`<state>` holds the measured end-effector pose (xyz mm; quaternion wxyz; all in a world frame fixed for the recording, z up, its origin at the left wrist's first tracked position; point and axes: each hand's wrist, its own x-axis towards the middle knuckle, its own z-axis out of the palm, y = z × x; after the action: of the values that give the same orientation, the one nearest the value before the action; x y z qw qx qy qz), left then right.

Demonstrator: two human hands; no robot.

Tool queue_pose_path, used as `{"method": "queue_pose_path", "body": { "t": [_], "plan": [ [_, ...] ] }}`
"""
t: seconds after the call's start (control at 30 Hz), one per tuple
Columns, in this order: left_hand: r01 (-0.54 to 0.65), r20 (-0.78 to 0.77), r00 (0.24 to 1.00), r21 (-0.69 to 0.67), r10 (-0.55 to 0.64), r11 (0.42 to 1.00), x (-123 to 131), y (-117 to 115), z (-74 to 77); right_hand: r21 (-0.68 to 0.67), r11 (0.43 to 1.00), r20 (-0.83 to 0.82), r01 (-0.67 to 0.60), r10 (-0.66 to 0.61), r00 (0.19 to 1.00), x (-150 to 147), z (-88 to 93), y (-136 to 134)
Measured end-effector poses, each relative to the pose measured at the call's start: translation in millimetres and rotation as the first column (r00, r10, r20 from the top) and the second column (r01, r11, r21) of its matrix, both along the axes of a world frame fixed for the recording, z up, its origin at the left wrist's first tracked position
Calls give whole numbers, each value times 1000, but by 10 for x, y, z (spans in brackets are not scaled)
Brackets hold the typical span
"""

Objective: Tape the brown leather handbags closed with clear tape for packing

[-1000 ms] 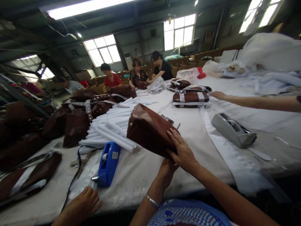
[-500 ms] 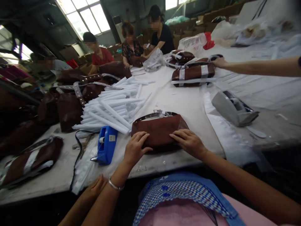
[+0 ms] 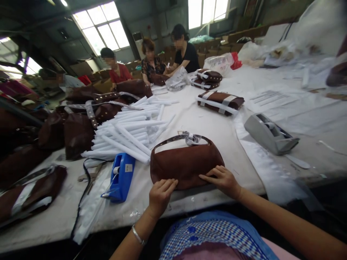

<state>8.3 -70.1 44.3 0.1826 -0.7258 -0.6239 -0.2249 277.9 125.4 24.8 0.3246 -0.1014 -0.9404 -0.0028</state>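
Note:
A brown handbag lies on the table directly in front of me. Its strap, with a buckle and a wrapped clear-plastic part, arches along the far side. At the bag's near edge, my left hand pinches the left part of the rim, with a silver bangle on that wrist. My right hand grips the same edge nearer the right corner, thumb and fingers together. Whatever lies under the fingertips is hidden. Left of the bag stands a blue tape dispenser.
White rolled sticks are heaped beyond the dispenser, with several brown bags behind. A grey tape dispenser stands at right. A taped brown bag lies farther back. Several people work across the table.
The handbag looks flatter, its front face more fully in view. The co-worker's arm at right has withdrawn, leaving the taped bag lying down. Another hand at lower left is gone.

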Motion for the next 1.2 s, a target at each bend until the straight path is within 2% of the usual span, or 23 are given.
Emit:
{"method": "queue_pose_path", "body": {
  "t": [0.13, 0.23, 0.3, 0.37, 0.43, 0.5, 0.53, 0.6, 0.7, 0.77, 0.83, 0.87, 0.93, 1.0, 1.07, 1.13, 1.2],
  "plan": [
    [59, 80, 995, 91, -67, 994, -45, -59, -218, -41, 999, -45, 7, -9, 999, -20, -122, -42],
    [14, 172, 984, 107, -33, 994, -35, -53, -315, -91, 996, -49, -11, 7, 999, -20, -56, -106],
    [-11, 209, 978, 66, -3, 998, -19, -42, -318, -160, 987, 5, -19, 20, 1000, -9, 120, -175],
    [-18, 217, 976, 37, 9, 999, -8, -32, -295, -213, 975, 33, -61, 70, 997, -29, 369, -243],
    [-14, 207, 978, 28, 7, 1000, -1, -30, -274, -183, 979, -22, -93, 91, 996, -121, 600, -281],
    [-13, 199, 980, 24, 8, 1000, 14, -45, -255, -93, 996, -78, -16, 9, 997, -285, 707, -276],
    [-13, 197, 980, 16, 10, 1000, 29, -58, -237, -49, 997, -75, 52, -56, 996, -379, 695, -261],
    [-28, 210, 977, -20, 31, 999, 74, -85, -152, 16, 989, 8, 144, -144, 990, -556, 552, -215],
    [-68, 260, 959, -162, 109, 984, 151, -48, 126, 32, 986, 133, 162, -165, 977, -710, 222, -149],
    [-99, 277, 948, -220, 159, 971, 175, 82, 335, 10, 985, 156, 174, -174, 972, -730, 60, -129],
    [-136, 222, 959, -176, 174, 975, 160, 279, 438, -5, 984, 156, 179, -176, 972, -714, -6, -128],
    [-159, 171, 969, -132, 180, 978, 142, 382, 426, -8, 984, 161, 180, -176, 971, -701, -1, -132],
    [-194, 54, 979, -69, 198, 978, 102, 551, 285, -5, 985, 183, 172, -168, 969, -675, 86, -142],
    [-238, -14, 971, -63, 237, 969, 74, 636, 67, -2, 990, 196, 139, -136, 971, -651, 275, -147],
    [-272, -27, 962, -79, 270, 959, 62, 646, -116, -17, 988, 141, 152, -148, 979, -634, 522, -134],
    [-286, -22, 958, -98, 285, 953, 63, 616, -205, -50, 966, 34, 254, -253, 967, -632, 710, -95],
    [-283, -10, 959, -112, 284, 953, 68, 585, -211, -74, 925, -28, 372, -375, 927, -643, 712, -38]
  ]
}}
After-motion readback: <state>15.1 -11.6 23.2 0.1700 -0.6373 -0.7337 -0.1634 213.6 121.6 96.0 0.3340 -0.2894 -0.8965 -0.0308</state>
